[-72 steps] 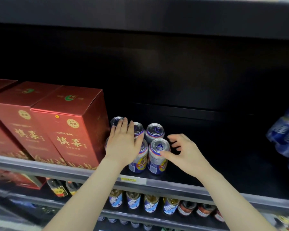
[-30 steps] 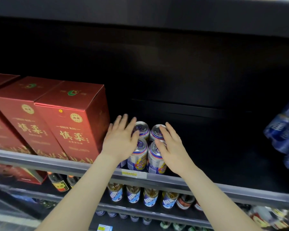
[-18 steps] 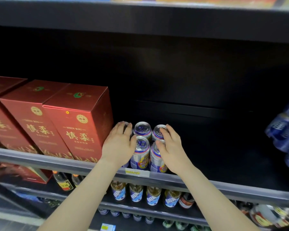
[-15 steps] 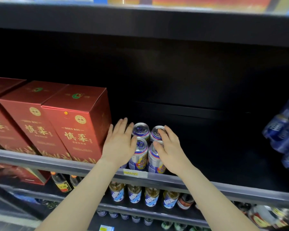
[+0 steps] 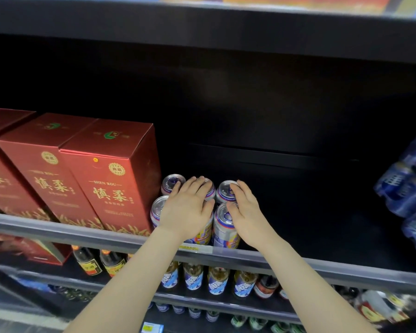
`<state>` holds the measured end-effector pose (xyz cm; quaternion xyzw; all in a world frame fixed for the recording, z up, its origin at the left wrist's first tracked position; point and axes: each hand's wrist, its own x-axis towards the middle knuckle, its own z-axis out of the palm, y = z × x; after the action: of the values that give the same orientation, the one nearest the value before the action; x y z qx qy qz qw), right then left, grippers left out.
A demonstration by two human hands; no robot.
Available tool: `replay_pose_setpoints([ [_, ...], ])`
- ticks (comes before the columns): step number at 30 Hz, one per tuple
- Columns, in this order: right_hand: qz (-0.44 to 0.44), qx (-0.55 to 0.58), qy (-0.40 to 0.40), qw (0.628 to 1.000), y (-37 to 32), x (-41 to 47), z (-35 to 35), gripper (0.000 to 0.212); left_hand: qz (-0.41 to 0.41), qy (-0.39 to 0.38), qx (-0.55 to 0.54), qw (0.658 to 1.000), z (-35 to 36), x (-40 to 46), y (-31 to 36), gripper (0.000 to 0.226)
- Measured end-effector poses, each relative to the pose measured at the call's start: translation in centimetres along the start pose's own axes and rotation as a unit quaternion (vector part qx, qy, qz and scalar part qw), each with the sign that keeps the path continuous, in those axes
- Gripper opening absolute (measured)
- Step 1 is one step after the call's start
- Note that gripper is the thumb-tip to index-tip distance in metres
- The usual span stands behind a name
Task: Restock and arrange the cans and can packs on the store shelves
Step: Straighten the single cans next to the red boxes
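A cluster of several silver-topped cans with blue, white and yellow labels stands on the black shelf (image 5: 322, 266), right beside the red boxes. My left hand (image 5: 187, 207) lies flat over the middle cans, fingers spread, reaching the back middle can. The front left can (image 5: 157, 210) and back left can (image 5: 170, 182) show beside it. My right hand (image 5: 246, 212) rests against the right side of the cluster, thumb on the front right can (image 5: 222, 233), fingertips on the back right can (image 5: 223, 188). Neither hand lifts a can.
Tall red gift boxes (image 5: 111, 179) fill the shelf's left part. Shrink-wrapped blue can packs (image 5: 408, 188) are stacked at the far right. Between them the shelf is dark and bare. Bottles (image 5: 216, 282) line the shelf below.
My left hand slid right from the left cans onto the middle ones, uncovering the left column. My right hand closed in against the right cans. The view shifted slightly.
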<state>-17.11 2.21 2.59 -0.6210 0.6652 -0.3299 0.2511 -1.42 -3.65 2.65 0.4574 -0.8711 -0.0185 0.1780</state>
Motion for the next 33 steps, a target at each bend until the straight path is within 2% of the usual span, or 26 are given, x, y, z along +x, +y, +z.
replay_pose_setpoints([
  [3,-0.001,-0.002,-0.007,1.000,0.0,0.1,-0.1,0.053,-0.004,-0.005,0.000,1.000,-0.1,0.3,0.0,0.076],
  [6,-0.001,0.001,-0.007,1.000,-0.3,-0.5,-0.5,0.056,-0.060,0.047,0.006,0.997,-0.5,-0.5,-0.3,0.072],
  [10,-0.078,-0.123,0.002,0.989,-2.1,0.2,-1.1,0.052,-0.075,0.084,-0.005,0.994,-1.1,-4.2,-0.8,0.062],
  [15,-0.141,-0.201,-0.095,0.965,-5.1,4.4,1.0,0.048,-0.012,0.044,0.014,0.999,-1.7,-9.4,-3.2,0.055],
  [20,-0.141,-0.230,-0.151,0.951,-6.1,7.8,3.3,0.047,-0.009,0.018,0.060,0.998,-2.0,-10.2,-4.1,0.068],
  [24,-0.138,-0.176,-0.141,0.964,-5.9,7.9,4.0,0.044,-0.011,0.010,0.068,0.998,-2.0,-10.2,-4.2,0.067],
  [29,-0.154,-0.197,-0.145,0.957,-5.9,7.3,3.0,0.045,-0.018,0.034,0.069,0.997,-2.4,-9.7,-3.1,0.058],
  [33,-0.125,-0.225,-0.055,0.965,-3.6,3.7,-0.6,0.048,0.024,0.059,0.038,0.997,-2.4,-6.4,-0.1,0.049],
])
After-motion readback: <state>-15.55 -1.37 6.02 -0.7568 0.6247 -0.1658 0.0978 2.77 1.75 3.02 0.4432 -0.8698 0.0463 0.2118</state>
